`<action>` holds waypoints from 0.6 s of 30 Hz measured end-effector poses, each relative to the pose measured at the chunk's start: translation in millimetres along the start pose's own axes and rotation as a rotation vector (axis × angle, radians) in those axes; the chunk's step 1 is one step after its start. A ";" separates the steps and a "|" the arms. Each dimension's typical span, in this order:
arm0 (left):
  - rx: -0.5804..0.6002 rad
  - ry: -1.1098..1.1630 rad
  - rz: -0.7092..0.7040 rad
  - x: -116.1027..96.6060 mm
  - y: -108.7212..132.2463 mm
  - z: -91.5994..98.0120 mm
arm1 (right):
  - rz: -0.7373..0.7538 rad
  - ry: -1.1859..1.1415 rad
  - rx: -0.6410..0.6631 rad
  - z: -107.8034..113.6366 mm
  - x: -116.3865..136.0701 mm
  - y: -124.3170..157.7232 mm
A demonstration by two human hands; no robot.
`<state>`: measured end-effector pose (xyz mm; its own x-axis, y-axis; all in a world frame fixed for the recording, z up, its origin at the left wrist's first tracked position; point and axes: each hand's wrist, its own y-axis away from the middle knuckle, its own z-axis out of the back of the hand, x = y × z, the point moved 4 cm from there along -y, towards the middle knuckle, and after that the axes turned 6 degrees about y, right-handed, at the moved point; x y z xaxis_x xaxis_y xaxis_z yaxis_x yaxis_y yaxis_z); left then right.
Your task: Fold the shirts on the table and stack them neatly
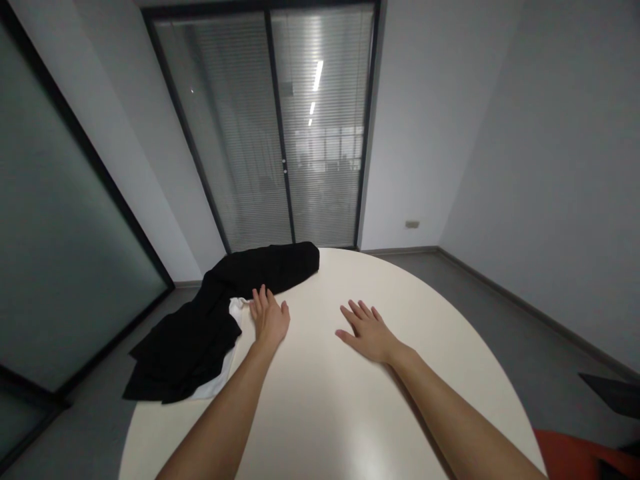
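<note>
Cloth [195,343], plain black, beside left hand [271,320]

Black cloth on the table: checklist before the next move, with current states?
1. Left hand free: ok, open, holding nothing.
2. Right hand free: ok, open over bare tabletop.
3. Black cloth within the table edge: not ok, overhangs on the left.
4. White cloth uncovered: not ok, partly under the black.
5. Left hand off the white cloth: cannot tell, very close.

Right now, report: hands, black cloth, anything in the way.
Left hand open beside black cloth, contact unclear. Right hand open over table. Possible snag: white cloth partly under the black.
</note>
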<state>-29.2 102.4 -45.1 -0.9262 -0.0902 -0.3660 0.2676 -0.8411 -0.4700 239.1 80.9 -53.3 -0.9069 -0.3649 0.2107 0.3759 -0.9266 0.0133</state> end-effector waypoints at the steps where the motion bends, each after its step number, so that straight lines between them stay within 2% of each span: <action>1: -0.021 0.026 -0.027 -3.9 -0.2 3.3 | 0.001 -0.001 0.001 0.1 0.2 0.1; 4: -0.097 0.107 -0.166 -22.2 1.7 20.0 | 0.000 -0.001 0.004 -0.1 1.2 0.6; 6: -0.108 0.136 -0.280 -36.6 6.5 31.6 | -0.002 0.001 0.002 -0.7 1.6 0.6; 8: -0.069 0.151 -0.400 -50.3 14.5 39.2 | 0.001 0.002 -0.009 -0.8 1.4 0.2; 11: 0.063 0.199 -0.607 -68.8 30.4 42.3 | 0.013 -0.012 -0.045 2.3 -0.2 -0.9; 13: 0.126 0.238 -0.681 -76.8 38.4 42.3 | 0.022 -0.038 -0.091 7.2 -1.5 -1.6; 15: 0.107 0.240 -0.641 -79.0 39.4 43.1 | 0.022 -0.092 -0.154 13.2 -2.8 -1.7; 18: -0.033 0.173 -0.385 -67.8 28.3 43.8 | -0.010 -0.182 -0.244 19.6 -3.9 -0.5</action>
<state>29.5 61.3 1.6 -0.9026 0.3207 -0.2872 -0.0781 -0.7781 -0.6232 246.2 84.6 -35.0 -0.8531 -0.3536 0.3837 0.2904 -0.9327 -0.2141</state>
